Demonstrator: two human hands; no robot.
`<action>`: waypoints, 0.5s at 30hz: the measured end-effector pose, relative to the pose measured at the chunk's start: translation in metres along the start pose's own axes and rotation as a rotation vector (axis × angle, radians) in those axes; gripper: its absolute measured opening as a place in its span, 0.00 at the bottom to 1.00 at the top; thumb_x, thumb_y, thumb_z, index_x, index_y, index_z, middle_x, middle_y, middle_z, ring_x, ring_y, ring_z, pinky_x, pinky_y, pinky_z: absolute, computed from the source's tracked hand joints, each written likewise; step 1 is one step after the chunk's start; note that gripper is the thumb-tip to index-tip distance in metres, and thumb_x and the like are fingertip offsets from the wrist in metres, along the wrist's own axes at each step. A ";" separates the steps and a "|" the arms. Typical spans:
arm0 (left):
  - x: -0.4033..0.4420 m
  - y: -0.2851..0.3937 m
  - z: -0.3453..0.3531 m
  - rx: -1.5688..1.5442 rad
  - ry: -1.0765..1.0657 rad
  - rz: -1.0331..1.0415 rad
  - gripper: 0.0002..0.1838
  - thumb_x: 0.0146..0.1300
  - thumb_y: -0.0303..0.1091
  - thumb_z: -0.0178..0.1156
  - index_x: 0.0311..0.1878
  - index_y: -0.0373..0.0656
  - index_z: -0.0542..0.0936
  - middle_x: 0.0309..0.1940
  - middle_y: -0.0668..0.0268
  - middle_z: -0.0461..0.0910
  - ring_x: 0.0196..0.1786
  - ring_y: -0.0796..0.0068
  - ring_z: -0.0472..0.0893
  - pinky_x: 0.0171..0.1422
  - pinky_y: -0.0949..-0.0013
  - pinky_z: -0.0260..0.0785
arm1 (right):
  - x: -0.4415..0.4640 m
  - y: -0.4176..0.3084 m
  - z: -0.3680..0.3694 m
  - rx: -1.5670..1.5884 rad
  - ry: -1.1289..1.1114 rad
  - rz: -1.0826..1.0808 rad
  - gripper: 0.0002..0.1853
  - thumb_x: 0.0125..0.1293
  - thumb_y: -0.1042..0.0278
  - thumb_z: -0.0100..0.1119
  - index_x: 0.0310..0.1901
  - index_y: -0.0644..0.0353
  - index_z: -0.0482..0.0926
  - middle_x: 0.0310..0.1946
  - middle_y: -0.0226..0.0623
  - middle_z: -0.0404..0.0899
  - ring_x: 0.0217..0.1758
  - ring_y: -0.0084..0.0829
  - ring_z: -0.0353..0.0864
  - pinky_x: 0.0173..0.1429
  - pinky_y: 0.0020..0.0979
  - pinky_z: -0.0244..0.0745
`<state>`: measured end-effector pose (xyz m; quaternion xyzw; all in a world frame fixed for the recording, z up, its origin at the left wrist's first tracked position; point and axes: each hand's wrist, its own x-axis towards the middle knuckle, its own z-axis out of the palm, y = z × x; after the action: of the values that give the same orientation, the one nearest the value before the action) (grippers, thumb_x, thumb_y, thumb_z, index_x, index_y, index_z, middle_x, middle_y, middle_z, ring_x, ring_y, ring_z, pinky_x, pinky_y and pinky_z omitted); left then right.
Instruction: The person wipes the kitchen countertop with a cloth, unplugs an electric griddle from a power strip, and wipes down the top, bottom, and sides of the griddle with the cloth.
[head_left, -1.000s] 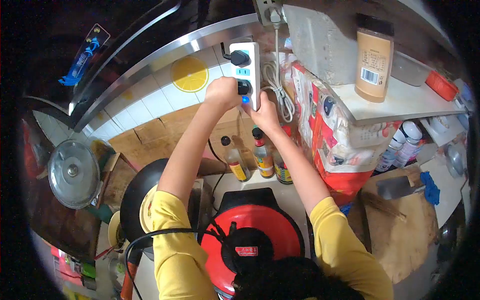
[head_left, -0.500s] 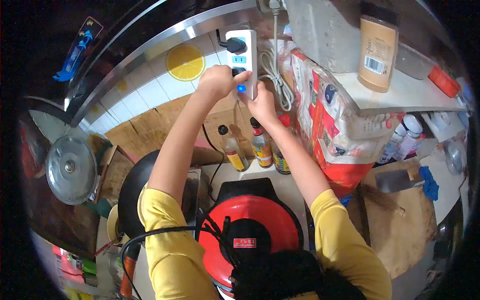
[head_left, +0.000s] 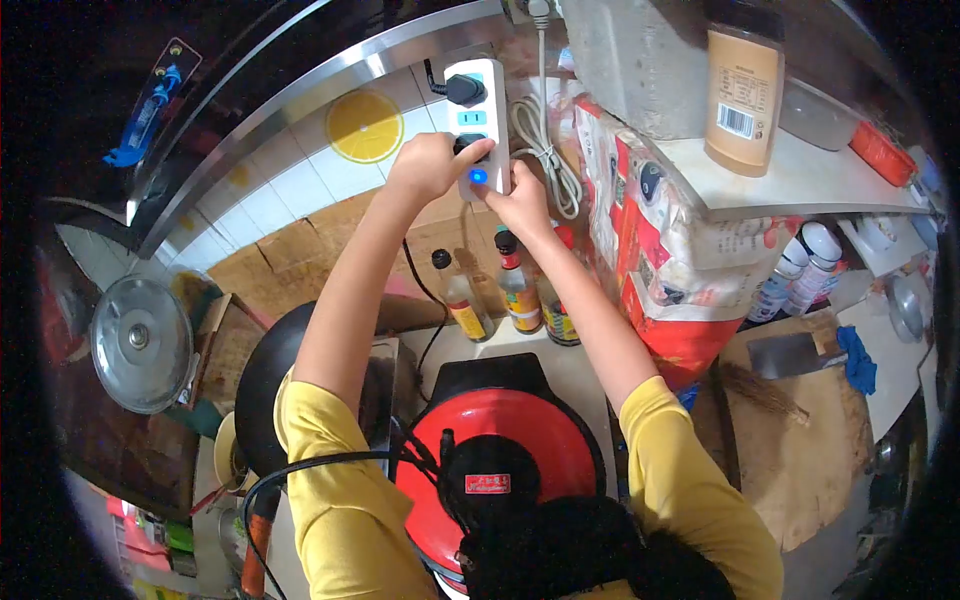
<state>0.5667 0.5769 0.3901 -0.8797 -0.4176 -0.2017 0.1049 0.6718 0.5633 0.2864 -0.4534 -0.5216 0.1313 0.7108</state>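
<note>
The left arm [head_left: 350, 290] reached forward from a short yellow sleeve [head_left: 335, 490], slanting inward to the right, while the right arm [head_left: 600, 315] slanted left to meet it. The left hand [head_left: 424, 165] was knuckles-up, with one digit [head_left: 472, 153] stretched toward the right (the rest were curled, their tips out of sight). The right hand [head_left: 520, 203] sat slightly lower and just beside it, closed in a grip. Both forearms were bare, both elbows only slightly bent.
</note>
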 end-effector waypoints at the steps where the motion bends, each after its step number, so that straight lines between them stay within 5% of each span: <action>1: -0.001 0.001 -0.002 0.013 0.001 0.003 0.36 0.46 0.63 0.39 0.18 0.32 0.74 0.20 0.49 0.72 0.30 0.55 0.73 0.37 0.62 0.64 | -0.002 -0.003 0.000 -0.007 0.013 -0.002 0.20 0.38 0.61 0.60 0.30 0.67 0.68 0.25 0.46 0.74 0.30 0.39 0.74 0.33 0.32 0.67; 15: -0.003 0.007 -0.005 0.024 -0.016 -0.064 0.36 0.46 0.63 0.39 0.22 0.32 0.74 0.24 0.49 0.73 0.32 0.56 0.73 0.40 0.63 0.63 | 0.006 0.000 0.005 0.017 0.005 0.117 0.17 0.37 0.61 0.60 0.26 0.66 0.71 0.23 0.45 0.74 0.29 0.39 0.74 0.33 0.32 0.66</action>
<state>0.5692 0.5690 0.3928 -0.8662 -0.4487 -0.1928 0.1057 0.6700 0.5697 0.2909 -0.4772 -0.4913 0.1759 0.7071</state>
